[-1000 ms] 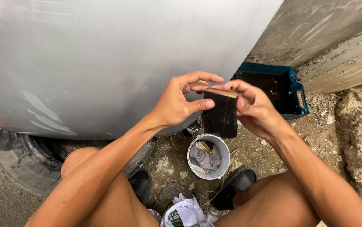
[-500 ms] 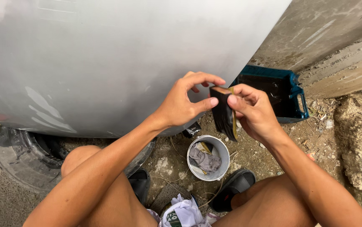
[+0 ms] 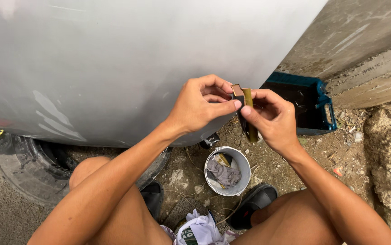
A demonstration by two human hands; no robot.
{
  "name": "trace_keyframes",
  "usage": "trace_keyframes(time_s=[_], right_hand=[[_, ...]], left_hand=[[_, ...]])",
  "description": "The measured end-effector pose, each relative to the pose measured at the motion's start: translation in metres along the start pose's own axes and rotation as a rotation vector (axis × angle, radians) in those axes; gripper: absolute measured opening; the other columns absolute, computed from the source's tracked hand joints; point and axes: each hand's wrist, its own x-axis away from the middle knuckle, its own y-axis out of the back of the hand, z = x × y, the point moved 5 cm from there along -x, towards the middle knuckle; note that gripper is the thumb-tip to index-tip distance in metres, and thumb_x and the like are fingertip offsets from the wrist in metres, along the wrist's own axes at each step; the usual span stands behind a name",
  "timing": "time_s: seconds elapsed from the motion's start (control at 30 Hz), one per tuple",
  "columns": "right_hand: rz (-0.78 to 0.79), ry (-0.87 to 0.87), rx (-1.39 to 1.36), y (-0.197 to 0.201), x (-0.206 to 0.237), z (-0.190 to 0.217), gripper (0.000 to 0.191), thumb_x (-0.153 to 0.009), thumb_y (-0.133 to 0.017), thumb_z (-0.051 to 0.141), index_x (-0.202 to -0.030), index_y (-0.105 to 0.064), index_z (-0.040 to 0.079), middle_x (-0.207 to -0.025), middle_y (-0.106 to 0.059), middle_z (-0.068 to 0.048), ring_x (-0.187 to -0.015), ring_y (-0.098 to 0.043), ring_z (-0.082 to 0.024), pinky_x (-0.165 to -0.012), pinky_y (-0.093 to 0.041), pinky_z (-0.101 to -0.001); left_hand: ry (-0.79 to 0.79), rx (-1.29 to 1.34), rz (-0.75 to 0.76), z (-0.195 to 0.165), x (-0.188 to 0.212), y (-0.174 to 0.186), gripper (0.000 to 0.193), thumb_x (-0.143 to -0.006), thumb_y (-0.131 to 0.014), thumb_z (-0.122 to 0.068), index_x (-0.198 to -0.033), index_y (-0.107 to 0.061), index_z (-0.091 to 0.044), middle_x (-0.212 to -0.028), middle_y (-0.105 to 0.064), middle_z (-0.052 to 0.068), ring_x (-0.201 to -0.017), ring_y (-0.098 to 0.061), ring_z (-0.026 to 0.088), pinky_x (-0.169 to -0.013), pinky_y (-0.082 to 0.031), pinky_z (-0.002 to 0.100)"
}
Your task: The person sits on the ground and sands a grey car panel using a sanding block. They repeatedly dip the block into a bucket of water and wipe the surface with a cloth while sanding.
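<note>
Two hands are closed on one small block (image 3: 245, 111), dark on its face and yellow-brown along its edge, held edge-on in the air in front of the grey panel (image 3: 113, 59). The left hand (image 3: 200, 106) is curled, its thumb and fingertips pinched on the block's top corner, where a thin dark sheet appears to be folded over it; the right hand (image 3: 272, 120) is wrapped round the lower part, thumb pressed against the edge. Neither hand is open, and nothing else is held.

A slip is judged the main risk: the grip is taken only at the fingertips, so the block could be dropped into the bucket (image 3: 227, 170) directly beneath or onto the dirt. The sheet could also be creased or torn if it is pulled unevenly at the corner.

Inside the bucket a grey rag (image 3: 222, 174) and a yellowish piece are seen. A blue crate (image 3: 315, 109) is set behind the right hand, against a concrete wall (image 3: 368, 54). A tyre (image 3: 27, 168) is lodged under the panel on the left. Black sandals (image 3: 254, 204) are planted either side of the bucket, and a crumpled white bag (image 3: 197, 229) lies between the knees. The panel itself is close to the knuckles, leaving little room.
</note>
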Motion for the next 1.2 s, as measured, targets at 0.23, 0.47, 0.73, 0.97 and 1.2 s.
trace_keyframes(time_s=[0.23,0.47,0.73,0.97,1.2], right_hand=[[0.058,0.163,0.013,-0.014,-0.004,0.015,0.036,-0.093,-0.078,0.002,-0.124,-0.063,-0.006,-0.135,-0.063,-0.016,-0.117,-0.066,-0.019,-0.105,-0.058,-0.0372],[-0.138,0.859,1.113,0.006,-0.027,0.023,0.042,-0.088,-0.093,0.016,-0.113,-0.064,0.000,-0.139,-0.058,-0.023,-0.122,-0.063,-0.037,-0.101,-0.059,-0.0455],[-0.099,0.863,1.225,-0.018,-0.054,0.001,0.040,-0.090,-0.090,0.018,-0.116,-0.064,0.003,-0.141,-0.054,-0.018,-0.129,-0.055,-0.035,-0.108,-0.049,-0.0479],[0.066,1.003,1.265,-0.034,-0.052,0.017,0.041,-0.090,-0.090,0.027,-0.115,-0.065,0.006,-0.138,-0.055,-0.015,-0.127,-0.055,-0.033,-0.105,-0.050,-0.0464],[-0.020,0.953,1.189,-0.031,-0.051,0.002,0.036,-0.089,-0.087,0.021,-0.113,-0.065,0.008,-0.133,-0.054,-0.015,-0.124,-0.052,-0.033,-0.103,-0.049,-0.0485]], left_hand=[[-0.072,0.056,0.077,0.002,-0.002,0.007,0.029,-0.085,-0.085,-0.012,-0.104,-0.067,-0.001,-0.116,-0.066,0.008,-0.105,-0.069,0.017,-0.096,-0.060,0.033],[-0.490,-0.995,-0.286,-0.046,0.002,0.052,0.030,-0.093,-0.080,-0.017,-0.120,-0.067,-0.010,-0.137,-0.058,0.012,-0.133,-0.055,0.029,-0.115,-0.046,0.044],[-0.484,-1.427,-0.341,-0.044,0.000,0.066,0.076,-0.094,-0.085,-0.033,-0.160,-0.049,-0.017,-0.170,-0.021,0.019,-0.158,-0.019,0.038,-0.129,-0.014,0.060],[-0.488,-1.413,-0.325,-0.042,0.002,0.065,0.079,-0.095,-0.084,-0.032,-0.162,-0.045,-0.019,-0.171,-0.020,0.018,-0.159,-0.019,0.038,-0.130,-0.014,0.060],[-0.451,-1.411,-0.322,-0.043,0.003,0.063,0.079,-0.094,-0.082,-0.027,-0.162,-0.043,-0.016,-0.170,-0.020,0.020,-0.159,-0.018,0.040,-0.130,-0.013,0.061]])
